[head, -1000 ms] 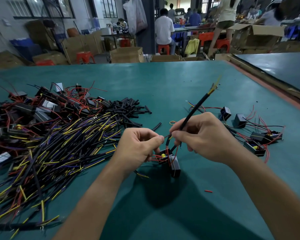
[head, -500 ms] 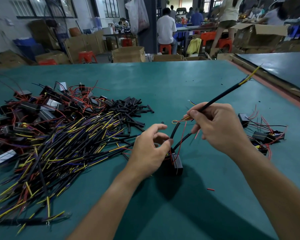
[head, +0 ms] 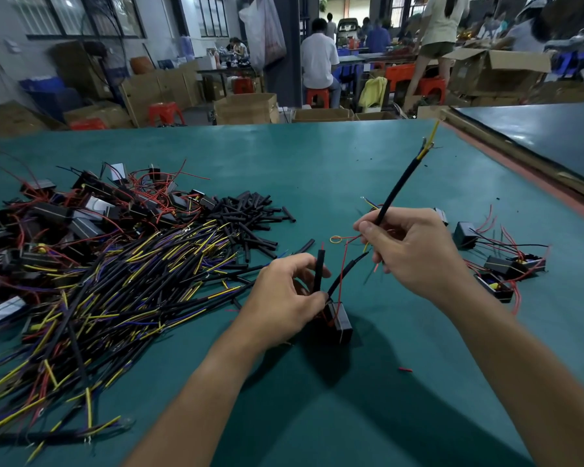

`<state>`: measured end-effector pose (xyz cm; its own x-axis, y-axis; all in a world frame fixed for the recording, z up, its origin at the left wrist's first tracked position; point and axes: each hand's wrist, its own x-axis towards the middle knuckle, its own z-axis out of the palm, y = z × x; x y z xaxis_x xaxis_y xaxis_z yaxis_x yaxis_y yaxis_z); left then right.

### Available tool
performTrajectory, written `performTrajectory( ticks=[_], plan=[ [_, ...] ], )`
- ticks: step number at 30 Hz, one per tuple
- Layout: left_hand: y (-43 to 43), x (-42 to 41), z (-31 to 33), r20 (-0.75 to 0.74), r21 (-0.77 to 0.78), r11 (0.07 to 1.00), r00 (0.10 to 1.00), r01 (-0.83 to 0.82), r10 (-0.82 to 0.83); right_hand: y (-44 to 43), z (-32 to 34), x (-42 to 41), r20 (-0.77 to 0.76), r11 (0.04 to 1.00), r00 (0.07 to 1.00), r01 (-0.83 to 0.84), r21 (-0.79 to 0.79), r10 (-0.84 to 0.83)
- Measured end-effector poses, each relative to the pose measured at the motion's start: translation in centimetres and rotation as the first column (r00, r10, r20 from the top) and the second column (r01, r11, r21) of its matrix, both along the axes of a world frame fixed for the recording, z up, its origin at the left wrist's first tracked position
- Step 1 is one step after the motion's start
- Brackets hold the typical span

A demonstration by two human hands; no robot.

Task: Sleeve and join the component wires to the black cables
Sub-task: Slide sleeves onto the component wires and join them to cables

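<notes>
My right hand [head: 408, 251] grips a black cable [head: 398, 187] that slants up and away, its yellow inner wires bared at the far tip. My left hand [head: 284, 298] pinches a short black sleeve [head: 318, 269] that stands upright on a red wire. Just below my left fingers a small black box component [head: 339, 321] rests on the green table [head: 317, 170]. A second sleeved wire [head: 348, 271] and a thin red wire rise from the component toward my right hand. A yellow wire loop [head: 335, 239] shows left of my right thumb.
A big heap of black cables with yellow and purple ends [head: 91, 284] fills the left side. Behind it lie black components with red wires [head: 81, 210] and a pile of cut sleeves [head: 250, 217]. Several components [head: 499, 264] lie at the right. People sit beyond the table.
My right hand has swung the black cable from pointing far right to more upright. My left fingers have closed on the sleeve, which now stands upright.
</notes>
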<state>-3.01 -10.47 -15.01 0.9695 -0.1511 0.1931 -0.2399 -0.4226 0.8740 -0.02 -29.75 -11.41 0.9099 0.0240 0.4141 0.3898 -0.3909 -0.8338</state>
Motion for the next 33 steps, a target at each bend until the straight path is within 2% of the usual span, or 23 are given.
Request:
performTrajectory(
  ticks=[3, 8, 13, 15, 18, 23, 27, 30, 33],
  plan=[
    [0.1, -0.1, 0.1, -0.053, -0.021, 0.997, 0.996, 0.074, -0.075, 0.0, -0.3, 0.2, 0.005, 1.0, 1.0, 0.021, -0.012, -0.02],
    [-0.2, -0.2, 0.0, -0.101, -0.066, 0.99, 0.986, 0.127, -0.134, -0.6, -0.5, 0.8, 0.017, 0.993, 0.996, 0.091, 0.068, -0.093],
    [-0.7, -0.6, 0.0, -0.104, -0.086, 0.986, 0.983, 0.141, -0.149, -0.4, -0.8, 0.8, -0.077, 0.996, 0.997, 0.028, 0.088, -0.021],
    [-0.7, -0.7, 0.1, -0.125, -0.029, 0.992, 0.985, 0.12, -0.123, -0.2, -0.7, 0.7, -0.087, 0.997, 0.996, 0.006, 0.076, 0.0],
    [-0.5, -0.9, 0.3, -0.168, 0.059, 0.981, 0.97, 0.185, -0.173, -0.1, -0.4, 0.5, -0.11, 0.997, 0.994, -0.016, 0.082, 0.025],
    [0.0, -1.4, 0.9, -0.122, 0.281, 0.919, 0.96, 0.276, -0.251, 0.0, 0.0, 0.2, -0.139, 0.995, 0.989, -0.047, 0.088, 0.059],
    [0.3, -1.6, 1.2, -0.137, 0.377, 0.872, 0.95, 0.313, -0.282, 0.0, 0.3, 0.0, -0.135, 0.998, 0.99, -0.04, 0.049, 0.047],
    [0.3, -1.6, 1.1, -0.123, 0.339, 0.889, 0.951, 0.309, -0.284, 0.0, 0.4, -0.2, -0.135, 0.999, 0.991, -0.006, 0.043, 0.012],
    [0.0, -1.3, 0.9, -0.133, 0.179, 0.957, 0.969, 0.23, -0.208, 0.1, 0.6, -0.2, -0.114, 0.998, 0.993, 0.018, 0.059, -0.011]
  ],
)
